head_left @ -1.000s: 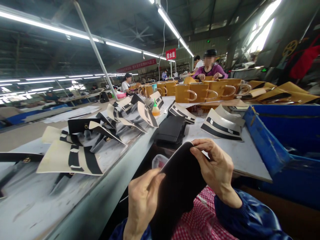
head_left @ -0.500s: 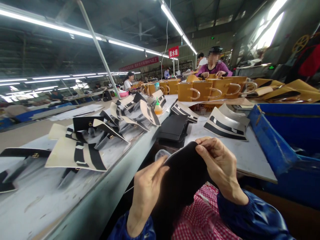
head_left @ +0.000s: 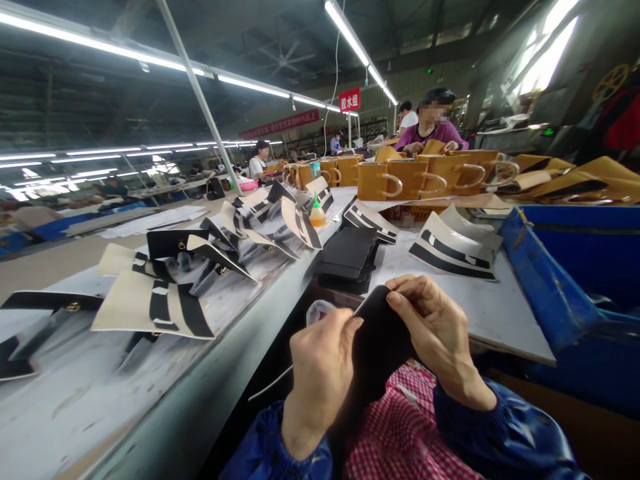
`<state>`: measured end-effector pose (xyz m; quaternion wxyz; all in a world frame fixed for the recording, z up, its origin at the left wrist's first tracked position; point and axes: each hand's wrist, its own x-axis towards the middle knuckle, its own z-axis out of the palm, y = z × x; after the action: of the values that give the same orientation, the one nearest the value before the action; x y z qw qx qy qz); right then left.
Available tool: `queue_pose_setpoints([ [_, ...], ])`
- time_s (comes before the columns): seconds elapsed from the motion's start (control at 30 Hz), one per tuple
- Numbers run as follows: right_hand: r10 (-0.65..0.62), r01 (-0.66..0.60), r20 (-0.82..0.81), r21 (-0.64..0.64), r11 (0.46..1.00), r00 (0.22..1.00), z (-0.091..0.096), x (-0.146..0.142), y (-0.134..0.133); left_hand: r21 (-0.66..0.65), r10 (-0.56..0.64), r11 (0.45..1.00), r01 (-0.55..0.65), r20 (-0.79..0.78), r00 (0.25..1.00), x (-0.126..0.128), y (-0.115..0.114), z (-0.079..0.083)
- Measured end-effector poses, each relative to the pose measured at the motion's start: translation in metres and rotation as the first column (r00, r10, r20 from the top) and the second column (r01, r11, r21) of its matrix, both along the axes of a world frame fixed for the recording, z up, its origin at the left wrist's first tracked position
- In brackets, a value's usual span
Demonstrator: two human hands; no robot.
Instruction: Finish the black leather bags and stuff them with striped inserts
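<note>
A black sheet, perhaps a leather bag panel (head_left: pixel 377 337), hangs between my two hands over my lap. My left hand (head_left: pixel 325 373) pinches its upper edge on the left, thumb and fingers pressed together. At the upper right corner, my right hand (head_left: pixel 435 327) grips the same edge with thumb against fingers. A thin pale line shows along the edge between them. Just beyond my hands lies a stack of black panels (head_left: pixel 347 253). To its right, a cream panel with black strips (head_left: pixel 453 250) lies on the white board (head_left: pixel 505 313).
Several cream and black panels (head_left: pixel 135 300) with metal fittings cover the long table on the left. A glue bottle (head_left: pixel 317 213) stands near its edge. Tan bags (head_left: pixel 373 181) line the back, with a co-worker (head_left: pixel 433 127) behind. A blue bin (head_left: pixel 560 267) borders the right.
My left hand has moved right and slightly up along the black panel's edge, closer to my right hand. My right hand stays nearly in place. The co-worker's hands have moved apart.
</note>
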<state>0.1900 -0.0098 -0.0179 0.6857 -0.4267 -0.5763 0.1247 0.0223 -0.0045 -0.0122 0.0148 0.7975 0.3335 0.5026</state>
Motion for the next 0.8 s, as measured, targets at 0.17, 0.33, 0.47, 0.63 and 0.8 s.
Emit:
queue_pose_setpoints([
  [0.17,0.042,-0.041,-0.041,0.03,0.999,0.998,0.002,-0.006,0.0,-0.009,0.041,0.999,-0.041,-0.007,0.999,0.005,0.001,0.001],
  [0.33,0.18,-0.18,-0.18,0.018,0.984,0.967,0.005,-0.005,0.003,-0.012,0.059,0.998,-0.059,-0.003,0.998,0.002,0.0,0.002],
  [0.47,0.117,-0.113,0.175,-0.032,0.993,0.978,0.015,0.0,0.001,0.014,0.031,0.999,-0.031,-0.037,0.999,0.003,0.002,-0.001],
  [0.63,-0.059,0.06,0.35,0.006,0.998,0.935,0.022,-0.004,-0.001,0.067,0.025,0.998,-0.021,-0.072,0.997,0.009,0.007,-0.006],
  [0.8,0.273,-0.211,0.162,-0.322,0.923,0.948,0.028,0.015,-0.001,0.052,-0.038,0.998,0.036,0.029,0.999,0.006,0.018,-0.002],
])
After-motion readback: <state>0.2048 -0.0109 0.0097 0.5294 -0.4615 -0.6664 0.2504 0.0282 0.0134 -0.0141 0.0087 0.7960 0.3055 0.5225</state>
